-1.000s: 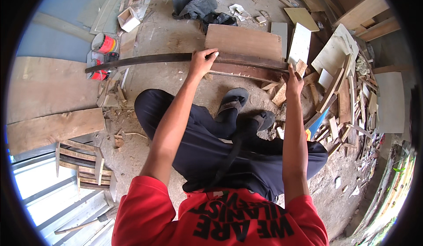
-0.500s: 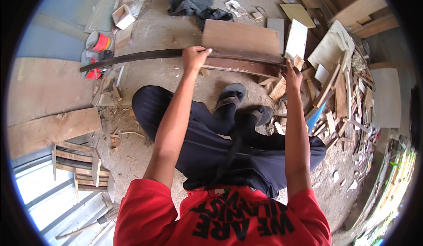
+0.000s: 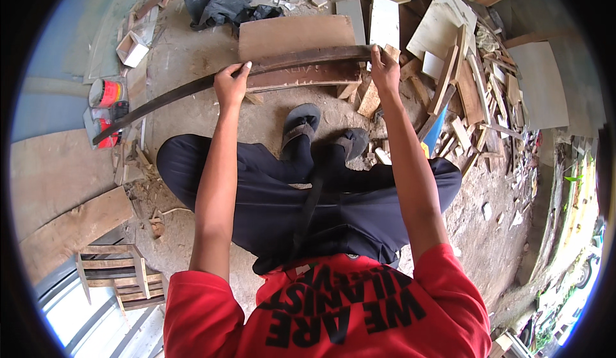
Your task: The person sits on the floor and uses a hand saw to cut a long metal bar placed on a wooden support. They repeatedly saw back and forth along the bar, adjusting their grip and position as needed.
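Dark wooden strip (image 3: 301, 58) tipped aslant, its right end swinging away from the person in a red shirt (image 3: 366, 313)

Half a second earlier it had run nearer to level across the view; since then the right hand (image 3: 385, 70) had gone farther out and the left hand (image 3: 231, 87) had come nearer in, while the whole view had shifted too.

Both hands had their fingers clamped on the strip: the left partway along, thumb showing at the near side and most other fingers hidden, the right at the far right end. That wide spacing seemed meant to steady a long, thin piece, one hand governing the end while the other bore the unheld length, which reached toward the red-labelled tubs (image 3: 106, 93). Whether it touched them could not be told.

In the view, the strip crossed between a brown board (image 3: 295, 32) and a reddish-brown plank (image 3: 308, 77); whether it rested there was unclear. A light wooden block (image 3: 347, 91) stood under the plank's right end, presumably to keep it off the floor (image 3: 192, 56).
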`<move>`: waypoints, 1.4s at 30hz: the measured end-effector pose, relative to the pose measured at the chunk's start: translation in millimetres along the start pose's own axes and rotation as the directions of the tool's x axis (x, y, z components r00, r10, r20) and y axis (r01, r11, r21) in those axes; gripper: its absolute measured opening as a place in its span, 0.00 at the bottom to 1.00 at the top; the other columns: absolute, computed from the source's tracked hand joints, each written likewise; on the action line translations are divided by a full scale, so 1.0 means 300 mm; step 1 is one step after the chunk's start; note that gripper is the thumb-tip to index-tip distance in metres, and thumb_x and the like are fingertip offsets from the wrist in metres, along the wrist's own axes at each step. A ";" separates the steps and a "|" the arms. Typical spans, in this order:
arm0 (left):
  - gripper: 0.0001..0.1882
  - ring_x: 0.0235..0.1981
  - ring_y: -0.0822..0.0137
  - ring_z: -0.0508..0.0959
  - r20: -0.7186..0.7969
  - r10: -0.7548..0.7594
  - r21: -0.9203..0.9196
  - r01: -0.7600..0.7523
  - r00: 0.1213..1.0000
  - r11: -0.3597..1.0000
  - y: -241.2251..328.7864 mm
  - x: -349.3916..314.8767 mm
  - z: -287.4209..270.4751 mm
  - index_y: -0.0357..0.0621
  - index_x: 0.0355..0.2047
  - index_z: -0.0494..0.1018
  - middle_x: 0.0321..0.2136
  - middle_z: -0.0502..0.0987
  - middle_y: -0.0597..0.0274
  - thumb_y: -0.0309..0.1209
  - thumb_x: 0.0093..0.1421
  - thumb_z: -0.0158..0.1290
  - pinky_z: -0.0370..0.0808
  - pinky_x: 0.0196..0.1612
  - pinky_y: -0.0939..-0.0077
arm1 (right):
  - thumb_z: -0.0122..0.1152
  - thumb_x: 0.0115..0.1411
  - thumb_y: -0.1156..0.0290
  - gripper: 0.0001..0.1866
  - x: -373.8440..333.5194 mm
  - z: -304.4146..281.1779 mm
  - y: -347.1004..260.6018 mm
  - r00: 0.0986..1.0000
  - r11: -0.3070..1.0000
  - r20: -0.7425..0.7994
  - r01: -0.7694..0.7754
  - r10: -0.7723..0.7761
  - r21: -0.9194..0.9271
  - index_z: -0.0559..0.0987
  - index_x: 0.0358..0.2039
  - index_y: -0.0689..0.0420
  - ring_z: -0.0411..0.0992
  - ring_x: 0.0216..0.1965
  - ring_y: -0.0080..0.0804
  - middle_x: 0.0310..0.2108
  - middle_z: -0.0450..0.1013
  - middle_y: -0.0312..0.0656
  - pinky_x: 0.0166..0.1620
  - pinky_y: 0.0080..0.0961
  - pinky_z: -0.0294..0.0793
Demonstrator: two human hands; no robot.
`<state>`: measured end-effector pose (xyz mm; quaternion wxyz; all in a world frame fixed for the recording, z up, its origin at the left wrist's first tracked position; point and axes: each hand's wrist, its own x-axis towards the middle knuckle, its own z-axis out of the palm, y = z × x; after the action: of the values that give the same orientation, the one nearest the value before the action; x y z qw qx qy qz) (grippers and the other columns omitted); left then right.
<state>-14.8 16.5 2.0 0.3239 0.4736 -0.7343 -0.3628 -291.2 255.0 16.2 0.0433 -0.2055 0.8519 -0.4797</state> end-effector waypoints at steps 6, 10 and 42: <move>0.23 0.43 0.58 0.82 -0.008 0.045 0.096 -0.044 0.999 0.994 -0.015 -0.004 -0.037 0.36 0.39 0.81 0.38 0.83 0.49 0.45 0.56 0.63 0.74 0.50 0.70 | 0.56 0.63 0.50 0.26 -0.048 -0.034 0.265 0.989 0.989 0.023 -0.144 0.144 -0.015 0.82 0.33 0.65 0.79 0.35 0.52 0.28 0.78 0.57 0.42 0.40 0.74; 0.23 0.51 0.54 0.78 -0.026 0.143 0.144 -0.138 0.989 0.980 0.016 -0.001 -0.012 0.39 0.46 0.79 0.47 0.80 0.48 0.43 0.58 0.62 0.70 0.56 0.66 | 0.66 0.53 0.53 0.20 -0.239 -0.099 0.643 0.913 0.921 0.182 -0.324 0.365 -0.218 0.84 0.32 0.60 0.79 0.26 0.34 0.21 0.79 0.48 0.33 0.35 0.76; 0.10 0.46 0.65 0.79 0.316 0.372 -0.226 -0.311 0.873 0.923 0.296 -0.349 0.229 0.36 0.44 0.76 0.42 0.81 0.56 0.24 0.62 0.54 0.72 0.53 0.72 | 0.66 0.51 0.62 0.16 -0.404 -0.036 0.702 0.972 0.868 0.014 -0.204 0.236 -0.452 0.81 0.32 0.64 0.80 0.32 0.48 0.30 0.79 0.53 0.39 0.42 0.79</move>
<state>-76.1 155.2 26.7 0.2847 0.2342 -0.8193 -0.4391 -248.5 406.9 -168.9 0.0785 -0.1278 0.9552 -0.2553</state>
